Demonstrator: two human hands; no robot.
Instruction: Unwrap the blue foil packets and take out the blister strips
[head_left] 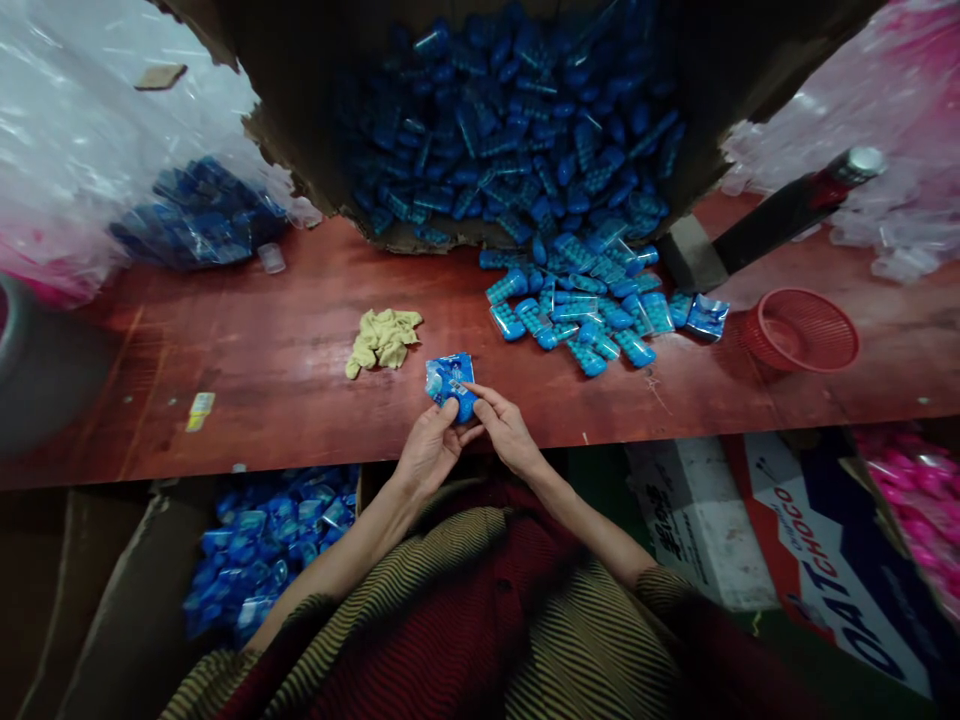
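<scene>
Between my two hands is a small blue printed packet [452, 380], held just above the front part of the red-brown table [300, 420]. My left hand [435, 445] grips its lower left side with the thumb on top. From the other side, my right hand [504, 425] pinches the lower right, a finger lying across the print. What lies inside the packet I cannot make out. A crumpled yellow-green cloth [384, 340] rests just beyond it to the left. To the right is a loose heap of blue capped bottles [585, 310] with clear sides.
A torn cardboard box [420, 240] full of blue bottles opens onto the table. At right stand a red plastic basket [802, 330] and a dark upright tool [780, 220]. A grey bucket [45, 370] is at left. Blue items [277, 540] fill a box below the edge.
</scene>
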